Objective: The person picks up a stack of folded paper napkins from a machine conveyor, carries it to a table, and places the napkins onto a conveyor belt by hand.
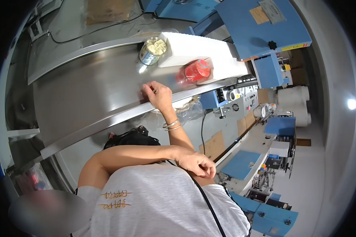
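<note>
My right hand (158,95), with bracelets at its wrist, is just over the near side of the steel worktop (87,85). Its fingers are curled in and I see nothing in them. My left arm crosses my body, and my left hand (196,162) rests against my right arm near the elbow, fingers bent and holding nothing visible. Beyond the right hand stands a patterned can (151,53) with crumpled yellowish wrapping on top. To the right of that hand, a red cylinder (197,71) in clear film lies by white stacked material (186,49).
A raised metal rim (106,128) runs along the worktop's near edge. Blue machines (265,25) stand at the far right end. On the right is a long bench (241,148) with equipment. Cardboard (213,146) lies on the floor, and a black bag (132,137) is below the worktop.
</note>
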`<state>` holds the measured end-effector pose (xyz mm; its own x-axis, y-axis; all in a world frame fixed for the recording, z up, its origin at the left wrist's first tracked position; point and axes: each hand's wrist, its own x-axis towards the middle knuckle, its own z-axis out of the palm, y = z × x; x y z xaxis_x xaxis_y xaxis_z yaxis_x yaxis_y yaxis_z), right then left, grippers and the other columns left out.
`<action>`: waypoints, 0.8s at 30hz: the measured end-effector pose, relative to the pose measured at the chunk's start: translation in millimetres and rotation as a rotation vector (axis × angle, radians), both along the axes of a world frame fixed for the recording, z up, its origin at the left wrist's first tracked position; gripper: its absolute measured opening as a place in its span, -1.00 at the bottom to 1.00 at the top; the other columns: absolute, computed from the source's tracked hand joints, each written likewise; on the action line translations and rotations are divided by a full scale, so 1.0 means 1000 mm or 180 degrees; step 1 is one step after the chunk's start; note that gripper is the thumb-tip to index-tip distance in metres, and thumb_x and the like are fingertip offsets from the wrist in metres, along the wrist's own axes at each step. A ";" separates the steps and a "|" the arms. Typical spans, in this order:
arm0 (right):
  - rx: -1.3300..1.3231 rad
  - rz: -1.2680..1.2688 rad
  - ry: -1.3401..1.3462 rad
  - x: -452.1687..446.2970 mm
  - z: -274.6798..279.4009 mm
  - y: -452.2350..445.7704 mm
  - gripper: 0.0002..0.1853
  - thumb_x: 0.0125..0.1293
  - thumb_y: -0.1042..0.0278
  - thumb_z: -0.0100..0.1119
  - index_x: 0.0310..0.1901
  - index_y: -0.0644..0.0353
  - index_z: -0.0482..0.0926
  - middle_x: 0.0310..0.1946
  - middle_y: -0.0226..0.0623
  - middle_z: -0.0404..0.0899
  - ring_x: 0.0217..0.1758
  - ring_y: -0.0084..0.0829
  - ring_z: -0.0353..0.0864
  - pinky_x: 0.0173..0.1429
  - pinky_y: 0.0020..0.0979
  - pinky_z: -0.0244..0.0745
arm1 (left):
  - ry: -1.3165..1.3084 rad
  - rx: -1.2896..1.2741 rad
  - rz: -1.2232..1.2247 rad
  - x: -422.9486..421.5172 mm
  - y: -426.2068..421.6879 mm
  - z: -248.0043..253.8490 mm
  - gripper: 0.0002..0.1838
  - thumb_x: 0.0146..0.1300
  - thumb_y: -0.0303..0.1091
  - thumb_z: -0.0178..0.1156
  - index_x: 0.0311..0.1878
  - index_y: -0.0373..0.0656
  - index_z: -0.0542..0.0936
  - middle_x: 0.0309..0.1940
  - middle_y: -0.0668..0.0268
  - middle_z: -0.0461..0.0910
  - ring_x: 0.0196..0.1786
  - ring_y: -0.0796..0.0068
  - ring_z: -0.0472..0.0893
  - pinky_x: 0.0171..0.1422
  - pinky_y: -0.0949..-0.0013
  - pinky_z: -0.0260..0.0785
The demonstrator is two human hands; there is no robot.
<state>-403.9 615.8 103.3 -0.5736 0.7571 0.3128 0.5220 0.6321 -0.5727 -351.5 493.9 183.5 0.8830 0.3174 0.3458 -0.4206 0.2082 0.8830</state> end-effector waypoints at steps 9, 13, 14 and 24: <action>-0.0106 0.0050 -0.0078 0.000 -0.003 0.005 -0.77 0.28 0.14 0.27 -0.36 0.13 0.68 -0.55 -0.22 0.65 -0.49 -0.20 0.65 -0.35 -0.28 0.50 | 0.0071 0.0336 -0.0049 -0.007 0.003 -0.004 -0.86 0.17 -0.68 -0.02 -0.27 -0.32 0.52 -0.09 0.17 0.61 0.16 0.29 0.53 0.24 0.31 0.35; -0.0067 -0.0069 -0.0093 -0.001 0.000 0.003 -0.78 0.27 0.16 0.25 -0.41 0.10 0.65 -0.53 -0.27 0.64 -0.45 -0.16 0.64 -0.35 -0.23 0.50 | 0.0219 0.0460 -0.0167 0.003 0.004 -0.009 -0.86 0.11 -0.70 0.00 -0.29 -0.33 0.50 0.01 0.05 0.60 0.14 0.23 0.53 0.20 0.25 0.35; -0.0093 -0.0088 -0.0090 -0.001 -0.001 0.003 -0.78 0.27 0.16 0.25 -0.40 0.11 0.65 -0.52 -0.26 0.64 -0.45 -0.14 0.64 -0.34 -0.22 0.50 | 0.0286 0.0432 -0.0156 0.004 0.003 -0.010 -0.86 0.08 -0.71 0.00 -0.32 -0.33 0.50 0.02 0.03 0.60 0.14 0.22 0.53 0.18 0.23 0.34; -0.0218 -0.0157 -0.0241 -0.002 0.003 0.005 -0.78 0.28 0.17 0.24 -0.40 0.11 0.65 -0.54 -0.25 0.64 -0.44 -0.13 0.64 -0.32 -0.21 0.51 | 0.0265 0.0338 -0.0184 0.001 0.005 -0.013 -0.90 0.11 -0.70 0.01 -0.37 -0.32 0.48 0.06 0.05 0.60 0.07 0.27 0.53 0.16 0.27 0.34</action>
